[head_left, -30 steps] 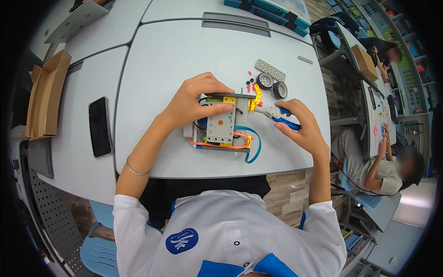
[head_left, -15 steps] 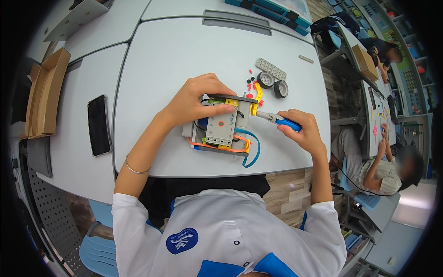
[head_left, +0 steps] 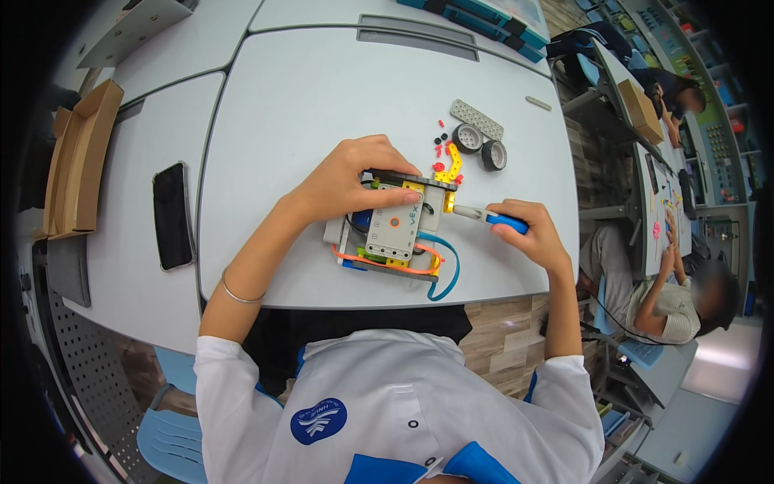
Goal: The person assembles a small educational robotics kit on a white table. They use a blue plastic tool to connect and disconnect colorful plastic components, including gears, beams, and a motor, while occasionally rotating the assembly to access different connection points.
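My left hand [head_left: 367,177] is closed around the upper side of a robot model [head_left: 393,230], a grey control block framed by dark beams with yellow connectors. An orange cable [head_left: 379,262] and a teal cable [head_left: 456,266] loop out of its near and right sides. My right hand [head_left: 528,230] grips blue-handled pliers [head_left: 504,222]. Their grey jaws reach a yellow piece [head_left: 449,202] at the model's right edge; whether they clamp it is too small to tell. Just beyond the model lie a bent yellow beam [head_left: 455,159], two wheels [head_left: 468,138] and small red pins [head_left: 438,167].
A grey perforated plate [head_left: 477,119] lies behind the wheels, and a short grey bar [head_left: 538,103] farther right. At left are a phone [head_left: 173,216] and an open cardboard box [head_left: 85,157]. Teal cases [head_left: 492,24] stand at the far edge. Other people [head_left: 677,298] sit at tables on the right.
The model has shifted slightly right and turned a little in my left hand. The pliers have moved slightly right and nearer with it, still at the yellow piece.
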Action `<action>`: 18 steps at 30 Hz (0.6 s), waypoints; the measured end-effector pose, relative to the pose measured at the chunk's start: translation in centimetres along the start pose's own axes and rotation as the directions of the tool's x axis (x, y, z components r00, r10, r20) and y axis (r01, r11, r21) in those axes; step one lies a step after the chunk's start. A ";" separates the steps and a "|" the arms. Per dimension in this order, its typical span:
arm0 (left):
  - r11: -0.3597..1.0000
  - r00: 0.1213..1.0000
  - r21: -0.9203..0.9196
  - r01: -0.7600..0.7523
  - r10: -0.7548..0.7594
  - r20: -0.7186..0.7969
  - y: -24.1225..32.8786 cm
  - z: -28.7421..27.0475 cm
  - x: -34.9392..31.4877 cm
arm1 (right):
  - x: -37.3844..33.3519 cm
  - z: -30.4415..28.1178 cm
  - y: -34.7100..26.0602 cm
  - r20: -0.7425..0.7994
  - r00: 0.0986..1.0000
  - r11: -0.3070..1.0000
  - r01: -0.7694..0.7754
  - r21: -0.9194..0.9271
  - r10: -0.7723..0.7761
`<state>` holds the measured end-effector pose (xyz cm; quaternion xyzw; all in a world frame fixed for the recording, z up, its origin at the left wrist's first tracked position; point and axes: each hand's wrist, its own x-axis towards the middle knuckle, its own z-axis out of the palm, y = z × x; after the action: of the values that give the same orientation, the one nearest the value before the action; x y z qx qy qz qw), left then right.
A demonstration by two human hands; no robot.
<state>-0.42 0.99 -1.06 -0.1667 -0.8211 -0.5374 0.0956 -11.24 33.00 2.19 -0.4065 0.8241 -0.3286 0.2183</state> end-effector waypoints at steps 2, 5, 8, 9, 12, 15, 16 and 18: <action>1.000 1.000 0.004 0.005 -0.005 -0.008 0.0 0.0 0.0 | -0.1 0.1 -0.8 -0.030 0.999 0.999 0.009 -0.040 -0.010; 0.999 0.999 0.025 0.038 -0.037 -0.010 0.1 0.1 -0.1 | -0.3 0.5 -1.3 -0.105 0.992 0.990 0.050 -0.134 -0.064; 0.998 0.998 0.028 0.059 -0.057 -0.040 0.2 0.1 -0.2 | -0.8 1.0 -0.3 -0.264 0.956 0.957 0.047 -0.286 -0.126; 0.998 0.997 0.030 0.058 -0.056 -0.044 0.2 0.2 -0.2 | -1.1 1.2 0.3 -0.329 0.933 0.939 0.027 -0.343 -0.147; 0.997 0.997 0.042 0.065 -0.063 -0.054 0.2 0.2 -0.2 | -1.5 2.9 1.6 -0.463 0.885 0.915 -0.149 -0.375 -0.045; 0.997 0.996 0.041 0.072 -0.070 -0.056 0.3 0.3 -0.1 | -1.2 4.9 1.5 -0.484 0.872 0.866 -0.181 -0.466 -0.078; 0.997 0.996 0.038 0.069 -0.066 -0.062 0.2 0.4 -0.2 | -1.0 5.3 1.3 -0.496 0.861 0.849 -0.180 -0.496 -0.108; 0.997 0.996 0.036 0.066 -0.063 -0.069 0.1 0.3 -0.3 | -0.5 5.4 0.3 -0.508 0.847 0.859 -0.136 -0.494 -0.158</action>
<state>-0.14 1.29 -1.21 -0.1200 -0.8325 -0.5297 0.1091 -7.71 31.60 -1.66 -0.3473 0.9064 -0.1984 -0.1363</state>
